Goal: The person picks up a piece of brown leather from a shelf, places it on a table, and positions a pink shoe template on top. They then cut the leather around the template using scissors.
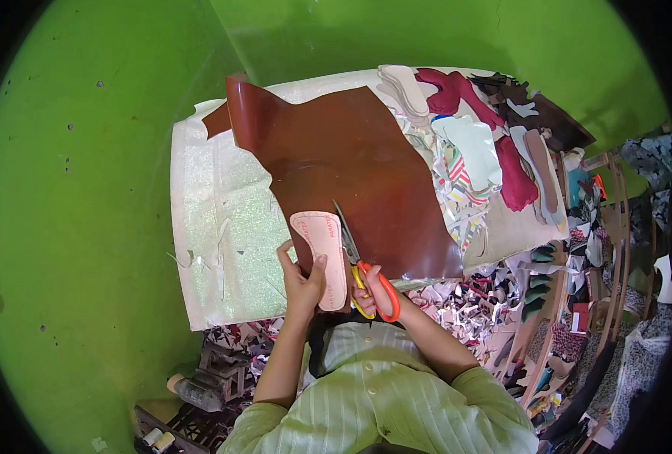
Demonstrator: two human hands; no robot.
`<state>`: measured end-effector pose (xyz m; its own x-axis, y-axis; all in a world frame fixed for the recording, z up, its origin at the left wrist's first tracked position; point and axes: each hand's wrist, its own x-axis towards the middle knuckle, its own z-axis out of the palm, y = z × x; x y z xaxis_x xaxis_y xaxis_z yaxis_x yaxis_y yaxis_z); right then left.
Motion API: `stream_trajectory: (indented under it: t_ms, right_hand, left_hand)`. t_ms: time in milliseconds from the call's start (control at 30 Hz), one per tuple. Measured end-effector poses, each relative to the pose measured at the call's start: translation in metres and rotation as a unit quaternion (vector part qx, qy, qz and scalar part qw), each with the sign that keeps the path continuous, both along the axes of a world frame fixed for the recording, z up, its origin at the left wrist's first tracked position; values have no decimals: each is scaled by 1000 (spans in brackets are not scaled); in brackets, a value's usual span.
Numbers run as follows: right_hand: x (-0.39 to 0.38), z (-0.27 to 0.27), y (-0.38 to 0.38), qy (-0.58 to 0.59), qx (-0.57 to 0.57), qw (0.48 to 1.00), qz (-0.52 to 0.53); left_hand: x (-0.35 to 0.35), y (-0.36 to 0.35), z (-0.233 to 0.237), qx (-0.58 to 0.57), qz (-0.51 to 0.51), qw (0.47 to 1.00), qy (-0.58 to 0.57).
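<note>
A brown leather sheet (343,151) spreads over the worktable, its far-left end curled up. On its near edge lies a pale pink insole (324,253) with red lettering. My left hand (302,286) grips the insole at its left side, thumb on top and the other fingers at or under the leather edge. My right hand (375,291) is closed round the orange and yellow handles of a pair of scissors (350,251). The blades run along the insole's right edge, points away from me; their lower parts are partly hidden. Both hands are at the table's near edge.
The worktable (222,280) has a pale, shiny cover. To the right lie maroon cut pieces (516,174), a whitish sheet (472,147), stacked insoles (405,91) and striped scraps. Offcuts (464,306) cover the floor. Racks (616,250) stand at the right, beside a green wall (86,189).
</note>
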<state>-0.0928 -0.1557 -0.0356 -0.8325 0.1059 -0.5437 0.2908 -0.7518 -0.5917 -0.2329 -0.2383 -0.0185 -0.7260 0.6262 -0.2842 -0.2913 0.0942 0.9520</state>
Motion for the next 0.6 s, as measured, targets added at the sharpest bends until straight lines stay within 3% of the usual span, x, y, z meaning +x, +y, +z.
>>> stream_trajectory:
  t_ms: [33,100,167,233,333,600]
  right_hand:
    - [0,0,0,0,0,1000,2]
    - [1,-1,-3,-17,0,1000,-16]
    - [1,-4,-4,-27,5,999,-22]
    - [1,-4,-5,-37,10,999,-28]
    - [1,-5,-6,-49,31,998,-28]
    - [2,-12,-10,-79,78,993,-34]
  left_hand:
    - [2,2,-1,0,2,1000,0]
    - [4,5,-3,-13,-9,987,158]
    - [3,7,3,-64,-24,982,175]
    - [1,10,-1,-56,-41,914,401]
    - [10,14,5,-62,26,946,317]
    - [11,11,4,-133,36,927,348]
